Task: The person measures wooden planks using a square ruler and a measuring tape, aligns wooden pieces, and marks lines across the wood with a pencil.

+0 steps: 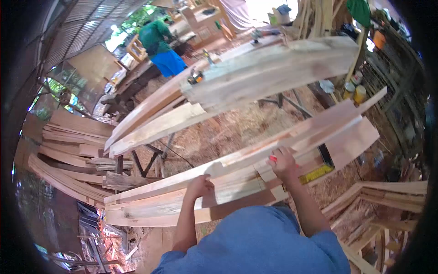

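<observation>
Long pale boards [157, 189] lie side by side across the view in front of my body. On the near boards, left of centre, rests my left hand [200, 186], its fingers curled at a board's edge; whether it grips the wood is hard to tell. My right hand [284, 163] is farther right over the boards, closed around a small red object [273, 158], too small to identify. A yellow level [317, 174] lies just right of my right forearm, partly beneath the boards.
Beyond is a second bench with thick planks [273, 73], bearing an orange and black tool [195, 77]. A person in green [155, 37] bends over work at the back. Stacked wood [73, 157] stands left, wooden frames [388, 189] right, yellow containers [360, 93] upper right.
</observation>
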Demonstrator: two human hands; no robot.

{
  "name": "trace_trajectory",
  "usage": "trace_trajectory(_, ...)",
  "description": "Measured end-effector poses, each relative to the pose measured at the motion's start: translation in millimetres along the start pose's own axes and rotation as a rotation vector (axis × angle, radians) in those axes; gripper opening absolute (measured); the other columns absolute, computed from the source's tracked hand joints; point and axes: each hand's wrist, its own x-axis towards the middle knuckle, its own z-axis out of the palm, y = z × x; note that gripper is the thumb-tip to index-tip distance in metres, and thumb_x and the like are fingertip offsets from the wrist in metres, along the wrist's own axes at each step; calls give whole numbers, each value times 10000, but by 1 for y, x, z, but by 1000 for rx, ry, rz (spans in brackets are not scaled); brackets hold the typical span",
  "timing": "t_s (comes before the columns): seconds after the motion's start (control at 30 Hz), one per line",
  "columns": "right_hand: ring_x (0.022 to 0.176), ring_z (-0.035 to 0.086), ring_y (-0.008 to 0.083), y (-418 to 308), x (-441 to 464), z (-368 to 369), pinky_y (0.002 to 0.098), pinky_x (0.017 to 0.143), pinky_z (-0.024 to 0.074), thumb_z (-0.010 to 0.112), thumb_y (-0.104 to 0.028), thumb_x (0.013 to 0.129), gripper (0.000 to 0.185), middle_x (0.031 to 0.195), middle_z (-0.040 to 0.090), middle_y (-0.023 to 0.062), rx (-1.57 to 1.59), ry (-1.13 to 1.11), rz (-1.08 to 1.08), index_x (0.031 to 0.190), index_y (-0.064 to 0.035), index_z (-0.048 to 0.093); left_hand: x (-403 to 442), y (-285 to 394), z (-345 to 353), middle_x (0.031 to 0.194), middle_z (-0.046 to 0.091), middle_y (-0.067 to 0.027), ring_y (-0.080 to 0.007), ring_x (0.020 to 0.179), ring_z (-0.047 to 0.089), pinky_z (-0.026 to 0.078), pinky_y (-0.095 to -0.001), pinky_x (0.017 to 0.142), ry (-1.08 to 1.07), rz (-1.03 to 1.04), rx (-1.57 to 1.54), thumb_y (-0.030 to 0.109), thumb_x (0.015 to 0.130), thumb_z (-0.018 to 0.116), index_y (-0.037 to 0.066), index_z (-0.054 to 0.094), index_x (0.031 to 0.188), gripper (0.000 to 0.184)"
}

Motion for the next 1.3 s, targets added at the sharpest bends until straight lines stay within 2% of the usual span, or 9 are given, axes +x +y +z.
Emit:
trace_trajectory(0.13,980,563,404,-5,-5,-3,494,857,471,772,-223,774,316,1008,568,155,-8,-20,43,983,-41,620,10,-4,6,1070,726,-165,-350,1005,690,558,-465,861,-31,-66,305,244,720,760,100,753,1062,371)
trace_trajectory(0.27,986,551,419,-5,-11,0,525,873,466,756,-235,794,320,1015,557,166,-18,37,2,1002,-40,611,-3,6,6,989,725,-169,-369,928,688,559,-482,812,119,-2,317,326,746,750,101,748,894,269)
trace_trajectory(0.4,1041,571,429,9,-20,16,573,1044,408,678,-215,865,262,1052,599,208,-175,40,-5,1038,-20,650,8,-16,15,881,721,-178,-381,854,694,557,-484,742,75,-69,239,355,712,756,118,750,840,270)
trace_trajectory(0.53,1045,544,405,-4,-15,1,526,942,445,701,-198,851,268,1067,586,178,-122,-46,64,1061,-38,654,-4,-5,17,883,682,-202,-402,851,669,533,-487,737,228,48,141,225,719,762,55,700,797,197)
trace_trajectory(0.63,1062,544,386,-2,-13,2,487,936,458,726,-157,823,293,1090,580,163,-107,-69,69,1083,-41,658,-8,-1,15,886,651,-200,-400,879,652,520,-478,752,240,90,163,121,731,726,14,650,797,146)
trace_trajectory(0.73,1064,551,372,-3,-13,2,469,925,466,745,-110,792,323,1100,577,155,-118,-53,72,1095,-37,663,-10,8,13,884,652,-203,-398,883,650,523,-478,764,238,62,174,110,725,720,10,650,788,138)
trace_trajectory(0.97,1048,565,368,-5,-14,6,460,903,478,752,-86,781,282,1077,587,149,-111,-31,64,1051,-45,684,-10,3,18,916,682,-136,-361,852,679,542,-491,730,306,-7,217,267,756,735,51,689,830,233)
trace_trajectory(1.13,996,599,377,-6,-10,0,471,856,495,741,-97,787,258,1049,600,160,-133,-66,69,1034,-43,691,-12,7,19,917,688,-127,-353,850,682,543,-475,716,299,-18,220,270,773,741,54,697,835,230)
trace_trajectory(1.3,920,640,394,-14,2,-18,499,799,513,696,-97,806,192,1023,621,173,-213,-273,159,985,-30,681,-19,17,21,904,681,-130,-348,872,668,536,-460,736,329,-5,162,231,805,724,48,699,831,187)
